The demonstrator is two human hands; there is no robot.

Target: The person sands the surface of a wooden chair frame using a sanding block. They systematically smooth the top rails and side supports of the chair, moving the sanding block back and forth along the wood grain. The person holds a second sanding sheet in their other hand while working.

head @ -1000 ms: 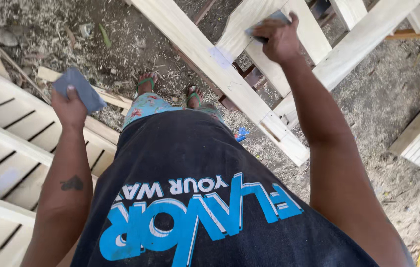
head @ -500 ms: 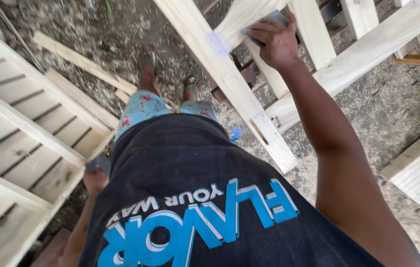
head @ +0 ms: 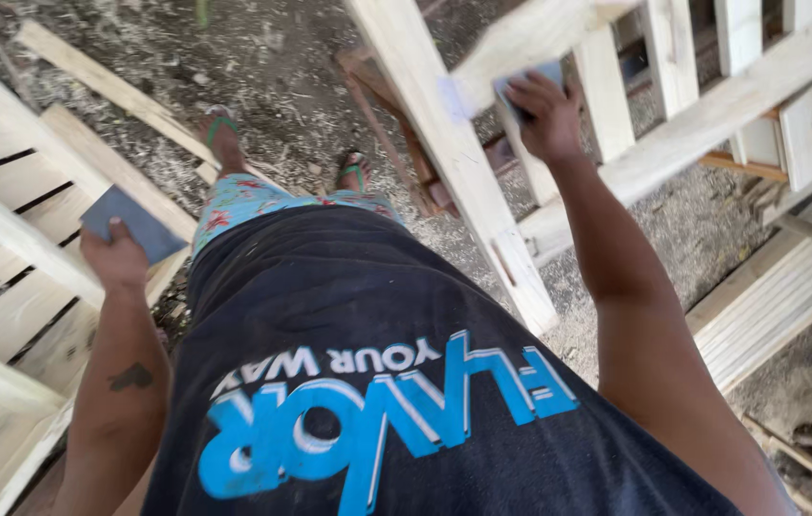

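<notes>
Two hands, each with a grey sanding pad. Left hand (head: 117, 260), fingers curled around its sanding sheet (head: 133, 224), raised beside a slatted panel (head: 4, 287). Right hand (head: 547, 117) presses the second pad (head: 528, 84) against a pale wooden frame (head: 444, 143), fingers together.

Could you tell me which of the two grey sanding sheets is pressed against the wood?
The sheet in the right hand, against the frame's slat; the left hand's sheet is held free.
</notes>
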